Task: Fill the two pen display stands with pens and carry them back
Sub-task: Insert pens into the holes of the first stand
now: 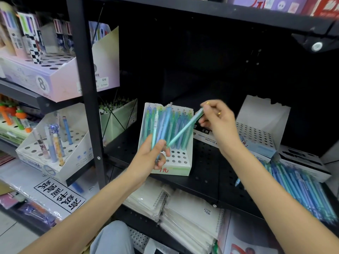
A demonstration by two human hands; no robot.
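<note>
Black shelf [205, 173], half-filled pen stand [180, 165]

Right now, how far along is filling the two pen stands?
Partly done. The near stand has its back rows full of pens, but the front holes are empty. In hand: the left hand grips a small bunch, and the right hand pinches one pen. Left: the front rows, the empty second stand, with loose pens waiting, then carrying both back.
</note>
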